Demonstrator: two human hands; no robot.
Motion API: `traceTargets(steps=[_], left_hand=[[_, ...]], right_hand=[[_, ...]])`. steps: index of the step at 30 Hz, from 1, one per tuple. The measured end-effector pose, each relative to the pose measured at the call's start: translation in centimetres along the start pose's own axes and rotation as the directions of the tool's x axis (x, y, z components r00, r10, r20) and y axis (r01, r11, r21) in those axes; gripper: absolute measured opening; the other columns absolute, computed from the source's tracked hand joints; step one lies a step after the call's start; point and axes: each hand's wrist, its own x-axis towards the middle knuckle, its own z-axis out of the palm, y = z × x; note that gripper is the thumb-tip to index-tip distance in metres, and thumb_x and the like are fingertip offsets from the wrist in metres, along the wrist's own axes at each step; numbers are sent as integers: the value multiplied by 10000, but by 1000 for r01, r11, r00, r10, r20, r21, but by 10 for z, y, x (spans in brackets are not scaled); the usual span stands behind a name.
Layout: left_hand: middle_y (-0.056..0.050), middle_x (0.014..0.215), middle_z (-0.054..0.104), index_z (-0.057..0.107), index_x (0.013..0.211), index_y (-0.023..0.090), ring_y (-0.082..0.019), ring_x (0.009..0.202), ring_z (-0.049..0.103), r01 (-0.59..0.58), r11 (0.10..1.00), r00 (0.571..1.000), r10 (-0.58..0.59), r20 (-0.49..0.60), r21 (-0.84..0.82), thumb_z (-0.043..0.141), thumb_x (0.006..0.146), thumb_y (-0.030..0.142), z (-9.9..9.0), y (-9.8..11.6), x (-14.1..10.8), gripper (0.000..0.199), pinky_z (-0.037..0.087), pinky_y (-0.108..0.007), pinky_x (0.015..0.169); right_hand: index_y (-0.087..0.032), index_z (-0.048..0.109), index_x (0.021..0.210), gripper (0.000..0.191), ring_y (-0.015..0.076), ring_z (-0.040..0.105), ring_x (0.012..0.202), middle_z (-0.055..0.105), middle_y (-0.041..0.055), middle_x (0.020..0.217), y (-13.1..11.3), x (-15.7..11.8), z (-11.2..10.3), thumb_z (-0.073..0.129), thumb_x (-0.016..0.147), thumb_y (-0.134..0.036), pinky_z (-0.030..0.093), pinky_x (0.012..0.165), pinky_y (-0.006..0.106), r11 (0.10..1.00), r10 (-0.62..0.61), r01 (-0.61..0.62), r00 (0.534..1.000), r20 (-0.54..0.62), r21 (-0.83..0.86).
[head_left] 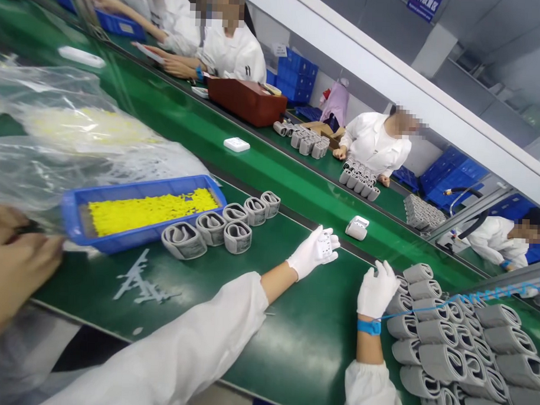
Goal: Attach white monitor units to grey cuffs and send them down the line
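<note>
My left hand (310, 256), in a white glove, holds a small white plastic device (324, 247) in its palm, with the fingers around its edges. Dark details show on the device's upward side. My right hand (377, 290), also gloved and wearing a blue wrist strap (369, 327), is beside a large stack of rolled grey cuffs (442, 353). Its fingers are partly spread and nothing shows in them. On the conveyor (292, 194) beyond my hands lies a grey cuff with a white part (357, 227).
A blue tray (118, 240) of small yellow pieces stands left, beside several rolled cuffs (184, 239). Pale strips (143, 284) lie in front; clear plastic bags (78, 125) lie behind. A co-worker's bare hand (15, 258) is at far left. Across the belt, co-workers sit near a brown box (244, 100).
</note>
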Motion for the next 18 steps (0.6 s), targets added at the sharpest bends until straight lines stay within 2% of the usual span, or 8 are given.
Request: traceTargets(steps=[3, 6, 9, 11, 13, 16, 18], left_hand=[[-59, 1100, 730, 651, 1175, 218, -211, 969, 737, 25, 1000, 999, -25, 31, -16, 570, 1061, 558, 3, -3, -2, 367, 629, -387, 827], [-68, 1086, 732, 647, 1191, 206, -214, 940, 738, 50, 999, 996, -50, 68, -4, 570, 1067, 529, 4, -7, -3, 354, 627, -384, 805], [-85, 1130, 731, 647, 1222, 203, -227, 975, 740, 60, 998, 994, -62, 87, 23, 577, 1065, 521, 3, -11, -4, 362, 628, -400, 831], [-91, 1169, 730, 648, 1241, 204, -231, 998, 740, 52, 998, 994, -55, 90, 34, 569, 1068, 526, 2, -13, -3, 374, 629, -403, 841], [-91, 1206, 730, 647, 1250, 209, -227, 1007, 742, 34, 999, 996, -37, 83, 31, 548, 1078, 521, 1, -15, 0, 369, 630, -399, 842], [-82, 1166, 743, 640, 1216, 203, -207, 958, 749, 21, 1000, 995, -21, 101, -5, 549, 1087, 477, -1, -19, 8, 316, 628, -372, 826], [-82, 1067, 750, 629, 1168, 186, -203, 893, 755, 76, 997, 988, -73, 134, -18, 564, 1085, 425, -1, -21, 14, 261, 625, -368, 814]], right_hand=[[-142, 802, 1089, 366, 343, 662, 1215, 764, 212, 1256, -1, -4, 7, 481, 960, -260, 269, 1232, 643, 997, -50, 51, 998, -28, 64], [-144, 794, 1124, 357, 300, 680, 1179, 773, 191, 1225, -7, -7, 7, 496, 984, -280, 383, 1207, 564, 982, -94, 97, 995, -26, 165], [-152, 781, 1186, 364, 289, 647, 1289, 748, 179, 1317, -15, -7, 5, 524, 1004, -334, 439, 1192, 501, 958, -119, 117, 993, -7, 263], [-149, 738, 1295, 415, 303, 570, 1417, 676, 183, 1463, -19, -7, 5, 544, 1004, -371, 387, 1242, 517, 960, -61, 59, 998, -1, 275], [-123, 661, 1423, 544, 328, 511, 1482, 585, 210, 1569, -25, -7, 8, 604, 967, -415, 363, 1260, 521, 956, 39, -53, 998, 53, 289], [-63, 551, 1543, 827, 376, 539, 1452, 550, 269, 1579, -35, -7, 18, 742, 840, -454, 425, 1212, 504, 902, 163, -241, 959, 234, 358], [-59, 511, 1581, 959, 389, 603, 1382, 605, 264, 1520, -40, -6, 23, 803, 761, -460, 464, 1170, 503, 859, 213, -337, 920, 330, 385]])
